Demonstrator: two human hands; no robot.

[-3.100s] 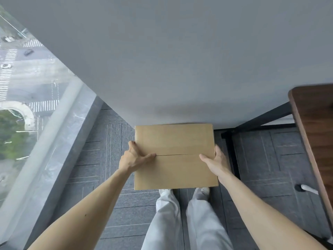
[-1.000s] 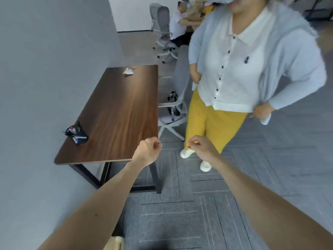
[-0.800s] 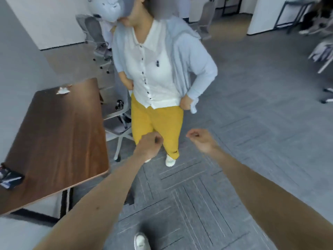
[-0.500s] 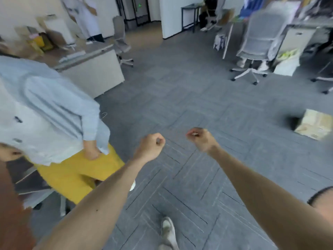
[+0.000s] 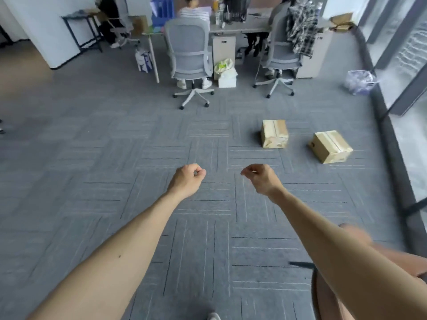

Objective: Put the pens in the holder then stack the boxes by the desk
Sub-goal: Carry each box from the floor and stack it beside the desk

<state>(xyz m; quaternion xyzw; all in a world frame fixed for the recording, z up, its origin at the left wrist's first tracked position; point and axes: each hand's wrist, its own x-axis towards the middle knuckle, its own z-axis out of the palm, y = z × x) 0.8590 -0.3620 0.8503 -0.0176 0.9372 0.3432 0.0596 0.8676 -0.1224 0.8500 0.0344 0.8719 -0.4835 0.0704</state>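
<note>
Two taped cardboard boxes lie on the grey carpet ahead to the right: the nearer-left box (image 5: 275, 133) and, a short gap to its right, a box (image 5: 330, 146) turned at an angle. My left hand (image 5: 188, 180) and my right hand (image 5: 261, 179) are held out side by side at mid-frame, both with fingers curled in and holding nothing. Both hands are well short of the boxes. No pens or holder are in sight.
Two grey office chairs (image 5: 191, 58) (image 5: 280, 56) stand at a far desk (image 5: 238, 28) where people sit. White bags (image 5: 226, 72) sit between the chairs. A glass wall with a dark sill (image 5: 392, 139) runs down the right. A blurred brown shape (image 5: 413, 269) fills the lower right corner.
My hands have let go of the box held by the wall. The view has swung right, past the wooden desk and a standing person, to open floor with two boxes. Both hands stay curled.
</note>
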